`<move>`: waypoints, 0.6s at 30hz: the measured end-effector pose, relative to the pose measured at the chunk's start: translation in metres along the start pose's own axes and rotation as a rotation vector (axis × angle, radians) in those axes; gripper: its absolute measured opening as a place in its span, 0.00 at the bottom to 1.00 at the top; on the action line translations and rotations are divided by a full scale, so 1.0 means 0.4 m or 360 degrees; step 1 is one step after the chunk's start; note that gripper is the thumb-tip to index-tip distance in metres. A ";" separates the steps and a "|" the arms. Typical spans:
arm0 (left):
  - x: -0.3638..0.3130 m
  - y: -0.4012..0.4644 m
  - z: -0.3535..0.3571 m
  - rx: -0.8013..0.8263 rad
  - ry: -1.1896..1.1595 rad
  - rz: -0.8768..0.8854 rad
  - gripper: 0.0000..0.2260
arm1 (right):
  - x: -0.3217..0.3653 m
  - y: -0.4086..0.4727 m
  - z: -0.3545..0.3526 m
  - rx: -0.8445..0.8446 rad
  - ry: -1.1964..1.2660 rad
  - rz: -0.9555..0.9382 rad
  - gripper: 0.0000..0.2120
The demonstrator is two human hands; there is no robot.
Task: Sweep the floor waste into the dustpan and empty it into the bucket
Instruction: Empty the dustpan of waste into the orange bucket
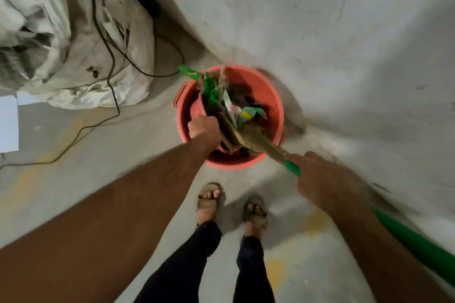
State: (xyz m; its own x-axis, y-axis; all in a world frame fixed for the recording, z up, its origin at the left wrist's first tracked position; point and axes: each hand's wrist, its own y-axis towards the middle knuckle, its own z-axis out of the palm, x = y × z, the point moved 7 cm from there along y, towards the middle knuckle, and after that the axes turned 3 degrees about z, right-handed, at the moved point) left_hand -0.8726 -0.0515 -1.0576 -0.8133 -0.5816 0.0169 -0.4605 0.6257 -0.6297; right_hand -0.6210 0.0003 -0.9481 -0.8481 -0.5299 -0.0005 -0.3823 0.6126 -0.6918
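An orange-red bucket [267,96] stands on the floor by the wall, right in front of my feet. My left hand [203,128] grips a dustpan [197,108] of the same colour, tilted over the bucket's left side. Waste [234,106] of green and white scraps and rope lies on it and in the bucket. My right hand [320,179] grips the green handle of a broom [253,138]. Its straw bristles reach into the bucket against the waste. The dustpan's handle is hidden under my hand.
A large crumpled white sack [73,44] lies at the left with black cables [108,56] running over it and across the floor. A grey wall [320,19] rises behind the bucket. White paper [8,125] lies at the far left. My sandalled feet [231,204] stand behind the bucket.
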 end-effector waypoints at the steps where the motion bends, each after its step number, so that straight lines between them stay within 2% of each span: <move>1: -0.005 0.023 0.013 0.0019 0.0063 0.0031 0.11 | 0.004 0.031 0.022 -0.0003 0.0006 0.0021 0.25; 4: -0.016 0.055 0.048 0.0060 0.0246 0.0109 0.09 | -0.003 0.054 0.075 -0.0017 0.0095 0.0133 0.26; 9: -0.042 -0.014 -0.017 0.0018 0.0435 0.0215 0.04 | -0.029 -0.130 0.031 -0.0121 0.0309 0.0320 0.29; 18: 0.004 -0.192 -0.230 0.0075 0.0513 0.0102 0.12 | -0.064 -0.448 -0.100 -0.0124 0.0361 0.0447 0.32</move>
State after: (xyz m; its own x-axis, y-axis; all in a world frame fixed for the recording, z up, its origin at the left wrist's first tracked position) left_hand -0.8714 -0.0528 -0.9377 -0.9143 -0.3424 0.2162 -0.3938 0.6267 -0.6725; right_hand -0.5454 -0.0725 -0.7954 -0.9803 -0.1968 -0.0165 -0.1426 0.7630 -0.6305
